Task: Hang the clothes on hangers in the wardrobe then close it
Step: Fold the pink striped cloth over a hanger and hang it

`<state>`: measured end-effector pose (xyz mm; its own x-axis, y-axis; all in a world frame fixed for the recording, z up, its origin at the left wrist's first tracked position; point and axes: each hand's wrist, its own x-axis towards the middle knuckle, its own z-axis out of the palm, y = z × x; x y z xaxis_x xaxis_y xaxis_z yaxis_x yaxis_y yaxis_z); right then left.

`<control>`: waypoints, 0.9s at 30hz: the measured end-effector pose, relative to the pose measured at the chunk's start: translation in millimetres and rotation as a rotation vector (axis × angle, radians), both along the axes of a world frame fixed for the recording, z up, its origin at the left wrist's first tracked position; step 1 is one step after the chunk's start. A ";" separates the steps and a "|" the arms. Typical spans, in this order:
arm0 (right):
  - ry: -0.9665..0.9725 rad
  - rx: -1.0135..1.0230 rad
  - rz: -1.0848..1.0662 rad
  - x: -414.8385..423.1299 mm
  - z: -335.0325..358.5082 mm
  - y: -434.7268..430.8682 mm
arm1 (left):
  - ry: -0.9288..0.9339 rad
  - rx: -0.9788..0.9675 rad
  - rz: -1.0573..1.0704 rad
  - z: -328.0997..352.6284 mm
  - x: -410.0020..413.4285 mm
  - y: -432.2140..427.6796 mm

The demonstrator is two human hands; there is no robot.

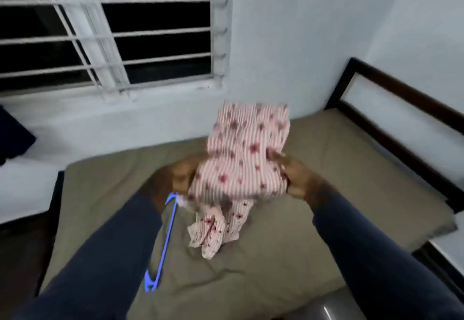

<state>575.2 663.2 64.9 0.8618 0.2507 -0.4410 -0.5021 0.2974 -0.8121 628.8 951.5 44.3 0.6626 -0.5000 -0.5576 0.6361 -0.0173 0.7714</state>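
A pink-and-white striped garment (241,159) with dark red flower prints is held up above the bed. My right hand (296,179) grips its right edge. My left hand (173,179) holds its left side, partly hidden behind the cloth. A blue plastic hanger (163,239) hangs down from under my left hand beside my left sleeve; whether that hand also grips it is hard to tell. The garment's lower part droops onto the mattress. The wardrobe is not in view.
A bed with an olive-brown sheet (313,219) fills the middle, with a dark wooden headboard (391,108) at the right. A barred window (113,38) is in the white wall behind. A dark cloth (12,136) shows at the left edge.
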 end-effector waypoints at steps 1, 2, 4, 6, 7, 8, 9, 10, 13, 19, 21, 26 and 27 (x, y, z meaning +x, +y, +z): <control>0.077 -0.052 -0.007 -16.7 -30.6 -1.4 | 0.088 0.034 -0.045 -35.2 -23.2 7.6; 0.138 -0.104 -0.011 -29.2 -47.4 -3.7 | 0.150 0.036 -0.078 -52.2 -42.7 11.2; 0.217 -0.157 0.032 -46.6 -64.7 -8.7 | 0.192 0.007 -0.051 -68.5 -66.9 16.4; 0.208 -0.142 0.065 -49.4 -66.5 -17.0 | 0.137 -0.041 -0.001 -57.2 -71.3 21.3; 0.156 -0.098 0.046 -46.5 -64.5 -23.7 | 0.075 -0.097 0.046 -46.9 -65.3 24.7; 0.090 -0.016 0.015 -44.7 -57.6 -28.2 | -0.008 -0.176 0.105 -31.7 -60.8 27.0; 0.027 0.074 -0.009 -40.8 -53.6 -30.1 | -0.087 -0.231 0.174 -20.2 -53.6 29.7; -0.030 0.163 -0.013 -37.2 -49.9 -27.7 | -0.136 -0.259 0.236 -10.3 -47.6 28.3; 0.043 0.199 0.091 -43.2 -71.3 -2.7 | 0.014 -0.204 0.271 -33.8 -53.5 25.1; 0.057 0.070 0.044 -48.0 -82.1 23.9 | 0.063 -0.229 0.367 -66.4 -82.6 31.9; 0.017 0.151 -0.039 -41.4 -74.0 11.9 | 0.005 -0.350 0.487 -57.1 -74.2 38.6; 0.138 -0.187 0.042 -54.0 -95.5 24.1 | 0.069 -0.102 0.190 -73.3 -92.0 30.4; 0.174 -0.230 0.024 -56.4 -96.7 25.6 | 0.058 -0.078 0.184 -72.6 -96.5 27.7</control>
<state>518.8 688.7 -31.8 0.7631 0.1463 -0.6295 -0.6446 0.1017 -0.7577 532.3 979.2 -28.3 0.7144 -0.4169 -0.5620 0.6668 0.1620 0.7274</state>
